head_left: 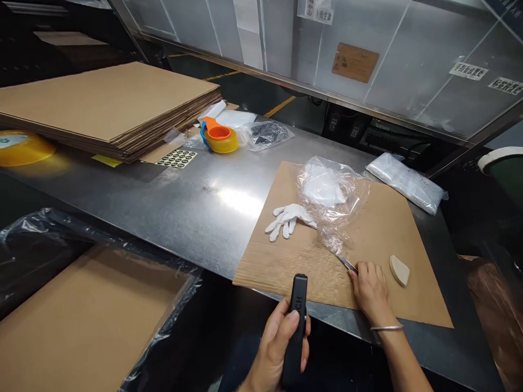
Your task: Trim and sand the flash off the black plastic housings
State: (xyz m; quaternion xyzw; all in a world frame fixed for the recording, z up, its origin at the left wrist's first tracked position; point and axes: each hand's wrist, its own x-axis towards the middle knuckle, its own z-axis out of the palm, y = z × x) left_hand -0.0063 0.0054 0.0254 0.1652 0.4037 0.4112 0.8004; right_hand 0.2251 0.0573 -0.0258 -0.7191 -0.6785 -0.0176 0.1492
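Observation:
Closed around a black oblong device (295, 332) with pale lettering on its face, my left hand (275, 340) is in front of the table's near edge. My right hand (372, 291) rests on a cardboard sheet (278, 272), its fingers closed on a slim metal tool (346, 262); the kind of tool is unclear. The tool's tip points up and left, at the lower end of a clear plastic bag (351, 201) with white contents. Left of the bag lies a white glove (289, 219), fingers spread. A beige wedge-shaped pad (399, 270) lies right of my right hand.
The steel table (175, 207) carries a cardboard stack (110, 103), a tape dispenser (218, 136), a sticker sheet (177, 158) and a plastic-wrapped pack (406, 182). A yellow tape roll (28, 152) is far left. Plastic-lined cardboard (90, 321) sits lower left. A labelled panel (286, 43) stands behind.

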